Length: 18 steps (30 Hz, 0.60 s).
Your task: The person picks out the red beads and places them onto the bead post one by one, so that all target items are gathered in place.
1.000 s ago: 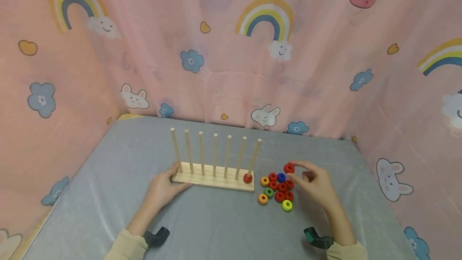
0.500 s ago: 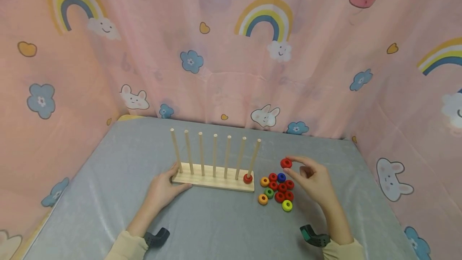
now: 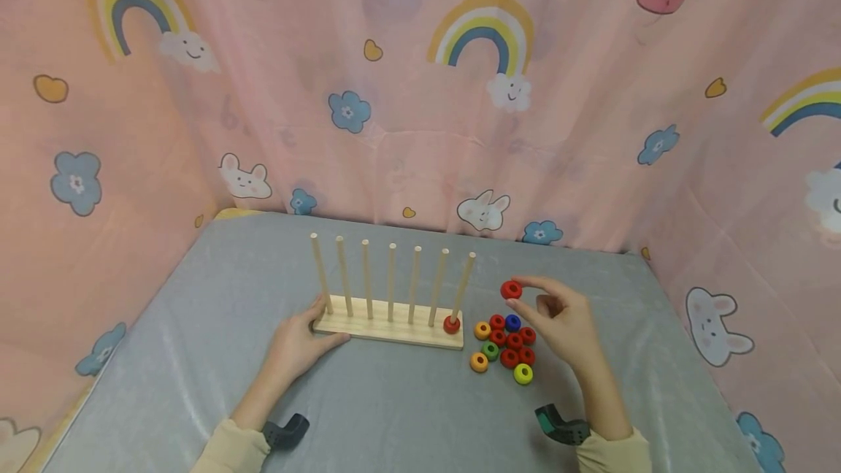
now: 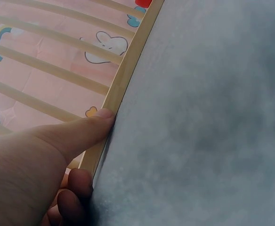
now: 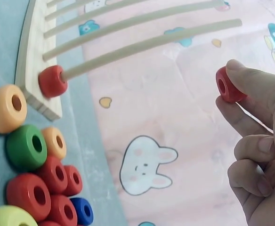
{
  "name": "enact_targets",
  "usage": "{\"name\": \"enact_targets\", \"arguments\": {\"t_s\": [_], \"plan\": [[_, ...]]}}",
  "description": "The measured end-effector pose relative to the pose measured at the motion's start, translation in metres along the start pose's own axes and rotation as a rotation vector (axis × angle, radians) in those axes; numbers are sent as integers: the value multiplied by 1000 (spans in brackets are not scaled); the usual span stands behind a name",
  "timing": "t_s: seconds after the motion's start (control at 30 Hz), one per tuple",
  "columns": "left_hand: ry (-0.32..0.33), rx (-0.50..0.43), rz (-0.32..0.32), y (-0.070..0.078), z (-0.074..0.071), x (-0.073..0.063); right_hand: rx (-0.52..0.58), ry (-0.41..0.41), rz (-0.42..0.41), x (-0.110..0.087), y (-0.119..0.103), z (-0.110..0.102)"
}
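A pale wooden peg board [image 3: 377,327] with a row of several upright pegs stands on the table. My left hand [image 3: 298,341] holds its left end; in the left wrist view the thumb [image 4: 88,132] lies along the front edge and other fingers curl at the end. Between thumb and index finger, my right hand [image 3: 561,320] pinches a red bead [image 3: 511,290] in the air, right of the rightmost peg [image 5: 151,48] and apart from it. The bead's hole shows in the right wrist view. Another red bead [image 3: 451,325] sits at the foot of that peg.
Right of the board lies a cluster of loose beads: several red ones, a blue bead [image 3: 512,323], a green bead [image 3: 490,351], a yellow-green bead [image 3: 523,374] and two orange ones. A grey cloth [image 3: 407,414] covers the table, and a pink patterned curtain [image 3: 420,159] hangs behind.
My right hand has lifted the red bead away from above the cluster and carried it left towards the rightmost peg. The left hand and the peg board stay where they were.
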<state>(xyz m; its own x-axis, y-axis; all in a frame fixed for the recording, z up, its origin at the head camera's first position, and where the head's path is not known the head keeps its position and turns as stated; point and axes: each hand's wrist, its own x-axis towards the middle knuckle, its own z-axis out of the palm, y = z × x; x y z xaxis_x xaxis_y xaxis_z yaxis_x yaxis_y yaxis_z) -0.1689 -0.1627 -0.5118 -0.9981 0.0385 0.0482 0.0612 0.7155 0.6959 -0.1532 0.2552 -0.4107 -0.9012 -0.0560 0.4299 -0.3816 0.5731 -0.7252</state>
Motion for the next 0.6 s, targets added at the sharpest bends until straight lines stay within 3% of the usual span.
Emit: {"name": "enact_targets", "arguments": {"t_s": [0.47,0.6], "plan": [[4,-3,-2,-2,1,1,1,55,-78,9,-15,10],[2,-3,-2,-2,1,1,44,67,-82,12,-22,13]]}}
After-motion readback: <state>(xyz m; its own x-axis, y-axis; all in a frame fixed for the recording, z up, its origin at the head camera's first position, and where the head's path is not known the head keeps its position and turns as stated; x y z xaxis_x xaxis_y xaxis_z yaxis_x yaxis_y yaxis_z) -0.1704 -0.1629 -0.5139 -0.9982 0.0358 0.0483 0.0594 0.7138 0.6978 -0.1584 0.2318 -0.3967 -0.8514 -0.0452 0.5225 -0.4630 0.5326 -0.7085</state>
